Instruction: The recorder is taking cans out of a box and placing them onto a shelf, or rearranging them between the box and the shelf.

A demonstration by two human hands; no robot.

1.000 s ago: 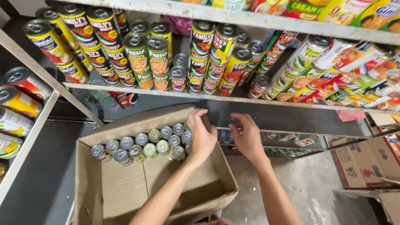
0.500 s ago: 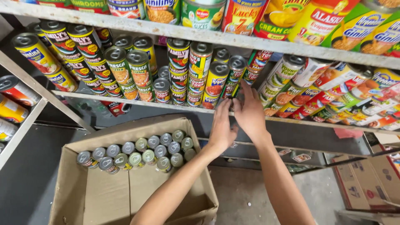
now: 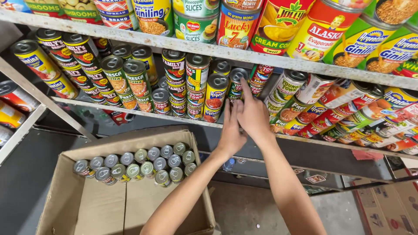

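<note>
Both hands [image 3: 244,124] now raised | touching shelf cans [image 3: 237,85] | box [image 3: 61,191] below

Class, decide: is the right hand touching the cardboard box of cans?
Apart. The head view shows the right hand raised at the shelf cans, well above the cardboard box.

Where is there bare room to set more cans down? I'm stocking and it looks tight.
The cardboard box has a bare floor in front of its rows of small cans. The middle shelf is packed with stacked cans; the left hand and right hand sit in the one gap there.
</note>
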